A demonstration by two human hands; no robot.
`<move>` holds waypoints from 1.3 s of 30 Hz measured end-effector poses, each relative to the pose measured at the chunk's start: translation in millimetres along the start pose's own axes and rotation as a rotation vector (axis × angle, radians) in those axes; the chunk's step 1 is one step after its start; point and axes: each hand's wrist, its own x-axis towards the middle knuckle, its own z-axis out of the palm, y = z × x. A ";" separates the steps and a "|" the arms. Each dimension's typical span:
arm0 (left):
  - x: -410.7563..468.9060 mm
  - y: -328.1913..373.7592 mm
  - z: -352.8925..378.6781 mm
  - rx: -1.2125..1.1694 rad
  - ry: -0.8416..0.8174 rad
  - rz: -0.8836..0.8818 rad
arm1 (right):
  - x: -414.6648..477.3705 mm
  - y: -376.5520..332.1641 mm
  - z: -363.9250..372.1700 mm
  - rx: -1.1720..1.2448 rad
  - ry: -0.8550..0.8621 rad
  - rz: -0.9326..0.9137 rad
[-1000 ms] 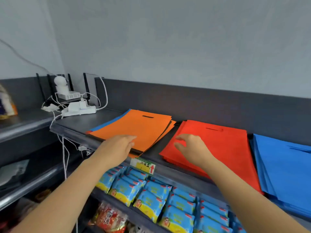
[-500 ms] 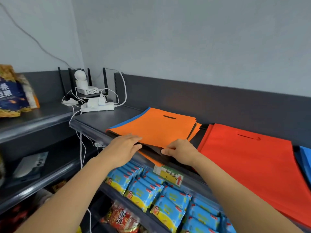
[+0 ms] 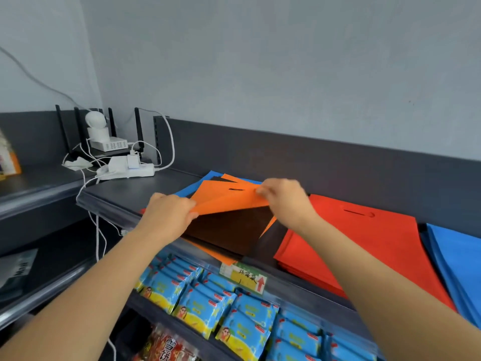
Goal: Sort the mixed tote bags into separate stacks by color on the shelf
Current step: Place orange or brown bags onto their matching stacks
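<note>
Left grip (image 3: 166,214) pinches the near-left corner of the top orange tote bag (image 3: 234,200), fingers curled round the edge. Right grip (image 3: 286,201) pinches the same bag's right end, just beside the handle slot. The bag is held tilted, raised off the mixed pile at the middle of the shelf (image 3: 135,191). Two orange layers show between the grips, and I can't tell whether that's one bag or two. A dark brown tote bag (image 3: 234,229) lies flat under it, exposed. Another orange bag (image 3: 223,257) pokes out beneath the brown one and overhangs the shelf's front edge. A blue tote bag (image 3: 193,187) sticks out at the pile's back-left corner. The red stack (image 3: 364,246) lies flat to the right of the pile, apart from it. The blue stack (image 3: 463,256) sits at the shelf's right end, just beside the red one. A white power strip (image 3: 127,172) with cables is at the shelf's left back corner, and a small white camera (image 3: 96,122) stands behind it. A price label (image 3: 244,278) is clipped on the front edge. Blue snack packets (image 3: 203,303) fill the tier below.
</note>
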 end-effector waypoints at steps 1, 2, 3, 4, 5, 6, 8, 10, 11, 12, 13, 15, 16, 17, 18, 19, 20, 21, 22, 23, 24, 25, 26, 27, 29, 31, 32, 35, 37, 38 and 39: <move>-0.7 1.2 -2.8 -0.058 0.050 -0.007 | -0.3 2.6 -10.3 0.033 0.053 0.039; -2.5 3.6 -6.0 -0.118 0.076 -0.016 | -3.4 6.0 -19.1 0.104 0.078 0.114; -5.2 7.4 -9.7 -0.152 0.089 -0.015 | -8.5 11.4 -25.9 0.245 0.070 0.248; -8.9 11.7 -12.8 -0.152 0.096 0.002 | -15.5 16.6 -31.8 0.465 0.010 0.445; -12.7 15.6 -13.5 -0.143 0.107 0.026 | -22.8 20.8 -37.0 0.749 -0.084 0.668; -17.3 18.9 -12.4 -0.144 0.129 0.060 | -28.2 26.1 -39.3 1.029 -0.165 0.850; -26.0 24.0 -8.1 -0.182 0.217 0.187 | -35.0 36.9 -38.6 1.301 -0.249 1.026; -31.5 27.8 -3.8 -0.200 0.266 0.310 | -38.9 39.5 -33.8 1.230 -0.311 1.006; -33.3 30.4 -3.1 -0.200 0.271 0.352 | -41.4 38.6 -30.5 1.119 -0.318 0.972; -34.2 32.5 -2.9 -0.202 0.258 0.381 | -45.4 36.0 -28.2 1.020 -0.306 0.941; -34.5 35.0 -4.4 -0.199 0.256 0.396 | -48.5 39.0 -26.3 0.917 -0.264 0.887; -33.2 40.3 -9.1 -0.186 0.297 0.378 | -55.9 47.7 -25.8 0.755 -0.160 0.720; -32.3 43.7 -12.2 -0.188 0.322 0.346 | -60.7 52.1 -26.9 0.657 -0.094 0.636; -31.1 48.4 -15.5 -0.200 0.346 0.320 | -67.0 56.5 -30.6 0.572 -0.022 0.569; -29.8 54.8 -18.6 -0.215 0.368 0.308 | -73.7 62.3 -35.3 0.517 0.046 0.527; -28.8 63.7 -21.4 -0.228 0.386 0.318 | -81.7 68.4 -42.3 0.482 0.108 0.506; -28.3 74.8 -23.7 -0.240 0.398 0.341 | -89.6 76.0 -50.3 0.453 0.167 0.492; -28.0 87.6 -25.6 -0.255 0.407 0.371 | -98.7 82.6 -60.4 0.436 0.217 0.481; -27.7 101.7 -27.8 -0.273 0.419 0.402 | -108.7 90.1 -71.4 0.431 0.260 0.474; -27.2 117.0 -30.3 -0.293 0.431 0.430 | -118.8 99.4 -82.7 0.434 0.303 0.478; -26.5 133.0 -33.6 -0.312 0.443 0.456 | -129.2 108.1 -94.8 0.425 0.340 0.492; -25.5 149.6 -37.4 -0.330 0.459 0.485 | -140.3 116.9 -107.3 0.412 0.373 0.511; -24.1 167.6 -41.2 -0.350 0.482 0.518 | -151.9 126.7 -120.0 0.405 0.400 0.531; -22.7 185.5 -44.9 -0.367 0.508 0.555 | -164.0 136.7 -132.6 0.404 0.423 0.550; -20.4 224.0 -51.0 -0.384 0.544 0.626 | -190.2 157.2 -158.5 0.373 0.456 0.585; -20.4 262.6 -55.7 -0.404 0.549 0.687 | -217.9 179.9 -183.5 0.325 0.477 0.617; -21.8 282.4 -57.9 -0.423 0.537 0.711 | -232.2 190.7 -196.4 0.310 0.487 0.634; -31.5 345.1 -69.4 -0.475 0.481 0.759 | -276.6 226.9 -234.8 0.271 0.521 0.687; -38.6 388.0 -79.0 -0.476 0.475 0.799 | -305.6 249.9 -261.8 0.225 0.531 0.714; -42.0 409.9 -83.6 -0.476 0.476 0.822 | -319.9 262.1 -275.3 0.203 0.534 0.719; -45.5 431.3 -87.7 -0.480 0.476 0.841 | -333.4 273.5 -289.3 0.182 0.540 0.724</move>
